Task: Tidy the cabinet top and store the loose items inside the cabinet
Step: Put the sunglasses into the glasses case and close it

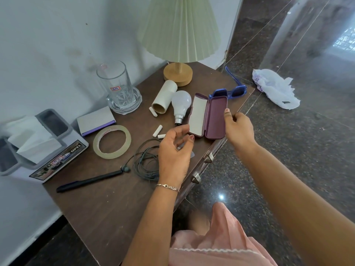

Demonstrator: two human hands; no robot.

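Reaching over the dark wooden cabinet top [99, 204], we flank the open maroon hard-shell glasses case [208, 117] near its front edge: our right hand [238, 129] touches the case's right rim, fingers loosely curled, while our left hand [173, 152] hovers open and empty. We judge it light, rigid and hinged; gripping both long sides should close it.

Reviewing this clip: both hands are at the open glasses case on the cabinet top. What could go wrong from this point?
1. The blue sunglasses sit at the cabinet top's far edge, one arm overhanging; a nudge from the right hand might drop them.
2. The light bulb lies loose on its side beside the open glasses case; shifting the case could roll it.
3. The left hand hovers over the coiled earphone cable and might snag it.
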